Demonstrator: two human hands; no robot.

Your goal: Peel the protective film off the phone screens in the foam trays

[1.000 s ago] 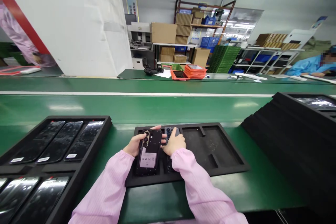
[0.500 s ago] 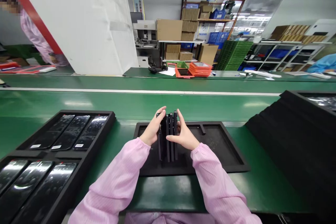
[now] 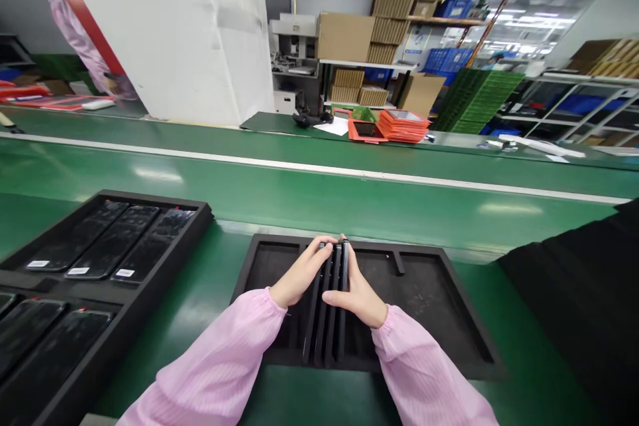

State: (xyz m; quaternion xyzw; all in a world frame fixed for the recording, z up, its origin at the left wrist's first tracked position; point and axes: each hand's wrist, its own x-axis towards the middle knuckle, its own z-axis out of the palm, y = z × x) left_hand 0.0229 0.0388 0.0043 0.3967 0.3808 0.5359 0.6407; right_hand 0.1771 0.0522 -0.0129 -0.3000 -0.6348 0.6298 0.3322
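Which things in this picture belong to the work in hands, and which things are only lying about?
In the work:
Phones, on edge between left hand and right hand
Middle tray, under the hands
Left tray, probably

Only lying about, it seems:
Orange stack
Green crates
Large carton

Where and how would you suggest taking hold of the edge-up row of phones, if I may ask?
Probably by the outer faces, from left and right: the phones stand edge-up, side by side over the middle tray, so inward pressure should keep them together.
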